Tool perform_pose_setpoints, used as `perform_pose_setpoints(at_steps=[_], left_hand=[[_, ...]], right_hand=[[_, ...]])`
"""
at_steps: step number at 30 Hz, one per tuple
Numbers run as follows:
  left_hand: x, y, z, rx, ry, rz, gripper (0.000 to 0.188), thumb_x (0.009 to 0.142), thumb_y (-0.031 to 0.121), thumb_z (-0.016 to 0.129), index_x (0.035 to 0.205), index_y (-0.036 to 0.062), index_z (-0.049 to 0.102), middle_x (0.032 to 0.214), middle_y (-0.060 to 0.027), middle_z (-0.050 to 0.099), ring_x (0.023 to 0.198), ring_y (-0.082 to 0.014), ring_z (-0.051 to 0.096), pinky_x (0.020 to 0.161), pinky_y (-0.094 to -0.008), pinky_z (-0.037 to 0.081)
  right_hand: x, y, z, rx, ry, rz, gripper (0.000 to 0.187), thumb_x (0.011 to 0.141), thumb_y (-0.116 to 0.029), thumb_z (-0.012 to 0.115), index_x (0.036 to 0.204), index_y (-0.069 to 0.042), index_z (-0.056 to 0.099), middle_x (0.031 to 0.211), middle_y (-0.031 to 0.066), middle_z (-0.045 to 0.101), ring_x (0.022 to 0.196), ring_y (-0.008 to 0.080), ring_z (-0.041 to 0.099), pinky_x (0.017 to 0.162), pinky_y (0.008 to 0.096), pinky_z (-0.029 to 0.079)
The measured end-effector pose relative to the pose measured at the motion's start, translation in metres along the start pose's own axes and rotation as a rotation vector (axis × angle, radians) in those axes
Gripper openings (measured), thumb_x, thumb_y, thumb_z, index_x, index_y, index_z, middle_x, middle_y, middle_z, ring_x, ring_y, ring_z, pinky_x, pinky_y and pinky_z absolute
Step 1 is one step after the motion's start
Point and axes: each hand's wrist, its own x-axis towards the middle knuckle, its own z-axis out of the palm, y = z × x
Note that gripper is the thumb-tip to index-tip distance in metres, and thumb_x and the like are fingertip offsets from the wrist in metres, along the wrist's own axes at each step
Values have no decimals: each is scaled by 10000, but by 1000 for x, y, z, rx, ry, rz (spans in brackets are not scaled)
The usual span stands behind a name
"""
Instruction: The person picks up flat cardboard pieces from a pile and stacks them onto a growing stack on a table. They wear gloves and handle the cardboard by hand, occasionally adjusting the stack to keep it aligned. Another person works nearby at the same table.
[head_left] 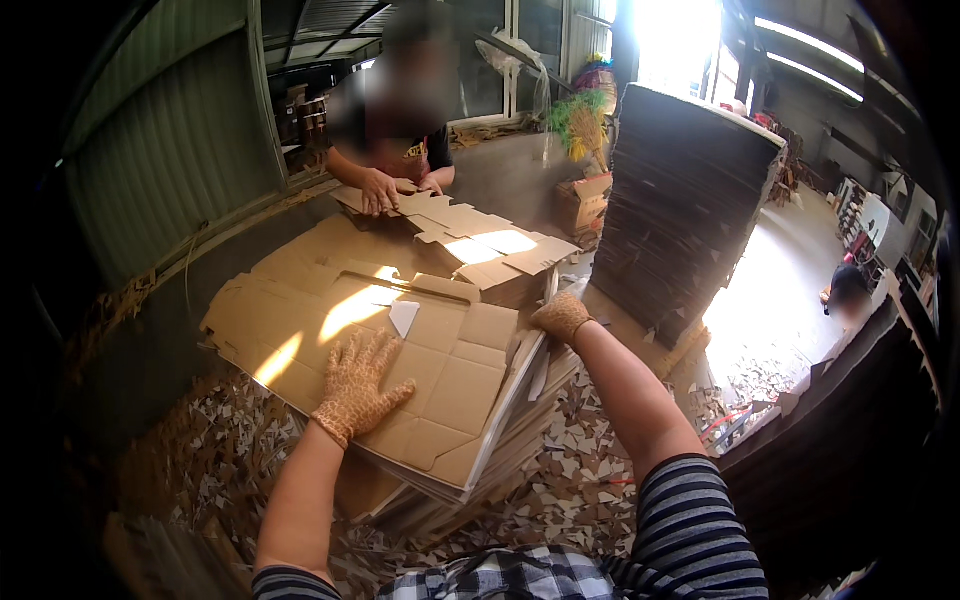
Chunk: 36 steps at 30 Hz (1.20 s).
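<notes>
My left hand [362, 388], in a patterned tan glove, lies flat with fingers spread on the top die-cut cardboard sheet [440, 385]. That sheet tops a stack [525, 400] with pale edges. A small white scrap [404, 318] rests on it, just beyond my left fingertips. At the stack's far right corner, my right hand [563, 318], gloved alike, is closed with its fingers curled at the edge. What it grips there is hidden.
Across the stack, a co-worker's hands [380, 192] rest on cut cardboard blanks [480, 240]. A tall dark stack of sheets [680, 210] stands at the right. Cardboard scraps [570, 470] litter the floor. Another dark stack [840, 430] rises at the near right.
</notes>
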Motion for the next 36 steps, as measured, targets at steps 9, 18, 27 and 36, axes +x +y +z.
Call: perform_pose_setpoints(at_steps=[9,18,27,36], left_hand=[[1,9,1,-14,-17,-29,834,917,718,433,1555,189,346,1628,-106,280,1506,-373,201,1224,-536,102],[-1,0,3,12,15,-34,807,922,692,454,1543,184,371,1623,-93,297,1500,-366,219,1222,-529,115],[1,-3,3,52,-1,-55,831,920,739,400,1555,205,347,1631,-72,280,1513,-339,194,1216,-541,140],[-3,8,-1,9,-14,-57,802,924,710,424,1553,217,350,1625,-88,292,1502,-367,214,1219,-538,125]], right_hand=[[-36,61,4,87,148,-608,202,757,-60,678,952,-102,710,973,170,698,947,333,693,879,396,536],[-57,-7,15,1977,-508,135,187,845,-98,623,1018,-29,631,979,158,693,857,329,679,867,494,568],[-164,-38,24,2021,-654,-57,435,937,-162,620,1346,-44,531,1332,146,580,1241,316,545,1067,499,441],[-187,-61,2,2065,-602,70,341,959,-149,569,1274,-19,552,840,36,603,603,121,516,587,302,458]])
